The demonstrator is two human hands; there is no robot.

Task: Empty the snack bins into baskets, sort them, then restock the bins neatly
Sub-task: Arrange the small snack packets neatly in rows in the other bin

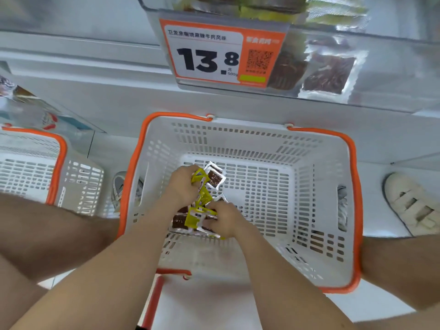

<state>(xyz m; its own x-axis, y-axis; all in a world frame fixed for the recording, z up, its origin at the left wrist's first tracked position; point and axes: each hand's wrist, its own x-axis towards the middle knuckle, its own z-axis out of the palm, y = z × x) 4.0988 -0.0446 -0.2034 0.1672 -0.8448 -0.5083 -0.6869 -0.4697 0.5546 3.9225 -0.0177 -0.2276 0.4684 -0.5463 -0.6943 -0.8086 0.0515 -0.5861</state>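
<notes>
A white basket with orange rim [352,163] stands on the floor below me. Both my hands are down inside it. My left hand [182,184] grips several small snack packets [215,178], yellow-green and brown. My right hand [225,219] holds more of the same packets [192,219] near the basket's bottom. Above, a clear snack bin [333,67] with an orange price tag [223,52] reading 13.8 holds brown packets.
A second white and orange basket [35,163] stands at the left. Clear shelf bins with other snacks [28,108] sit at the upper left. My knees frame the view on both sides, and a white shoe [412,206] rests on the floor at the right.
</notes>
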